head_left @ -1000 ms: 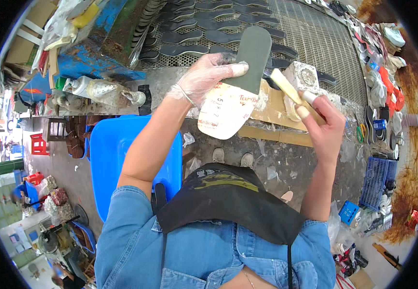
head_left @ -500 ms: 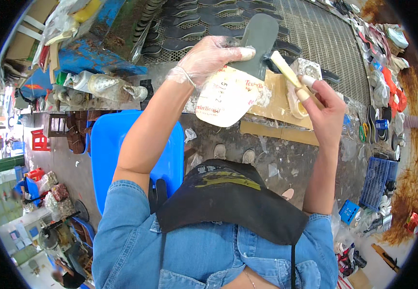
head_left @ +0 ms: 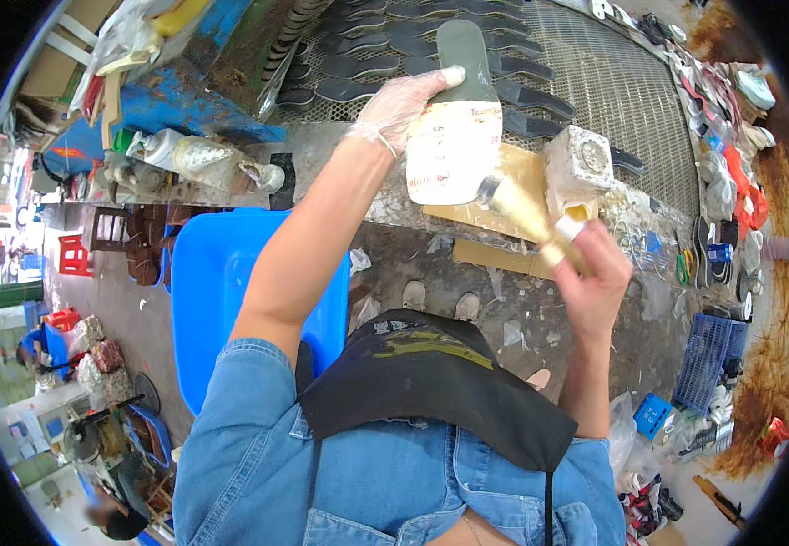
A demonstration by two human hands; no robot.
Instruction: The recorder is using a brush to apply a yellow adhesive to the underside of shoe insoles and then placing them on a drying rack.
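My left hand (head_left: 394, 111), in a thin clear plastic glove, is closed on a shoe insole board (head_left: 454, 155) with its thumb on top. The board's narrow end is grey-green; its wide end is white with red print. Closed round a brush (head_left: 524, 214) with a pale handle, my right hand (head_left: 596, 273) has white covers on some fingertips. Motion smears the brush; its dark tip is beside the lower right edge of the board, and I cannot tell whether they touch. A crusted white container (head_left: 580, 156) with a yellowish opening stands just beyond the right hand.
Dark insoles lie in rows on a metal mesh (head_left: 608, 82) beyond the bench edge. Cardboard (head_left: 524, 173) covers part of the bench. Residue-covered bottles (head_left: 196, 156) stand at the left, above a blue plastic chair (head_left: 222, 300). Green-handled scissors (head_left: 684, 267) lie at the right.
The insole board has turned from a slant to nearly upright and shifted slightly left. My right hand and the brush have moved down, from the board's middle to its lower right edge.
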